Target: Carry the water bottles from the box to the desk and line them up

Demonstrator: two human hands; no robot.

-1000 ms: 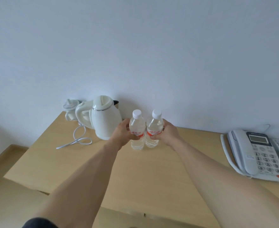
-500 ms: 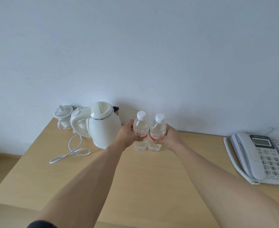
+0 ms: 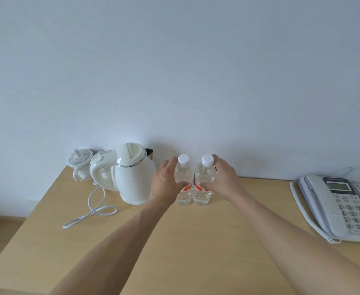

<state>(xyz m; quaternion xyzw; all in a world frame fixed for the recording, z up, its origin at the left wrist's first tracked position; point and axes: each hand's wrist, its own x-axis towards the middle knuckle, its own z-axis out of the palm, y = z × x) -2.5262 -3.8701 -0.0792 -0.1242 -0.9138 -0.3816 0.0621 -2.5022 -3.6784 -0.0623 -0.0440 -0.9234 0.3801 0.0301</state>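
Desk (image 3: 196, 241) | hands' grip hides bottle labels (image 3: 186, 188) | phone (image 3: 342, 207) cropped

The telephone (image 3: 342, 209) at the right end of the desk has a keypad with readable digits: 1, 2, 3 in the top row, then 4 to 9, and 0 in the bottom row. Its small screen and brand line are too blurred to read. The red labels on the two water bottles (image 3: 192, 188) are illegible.
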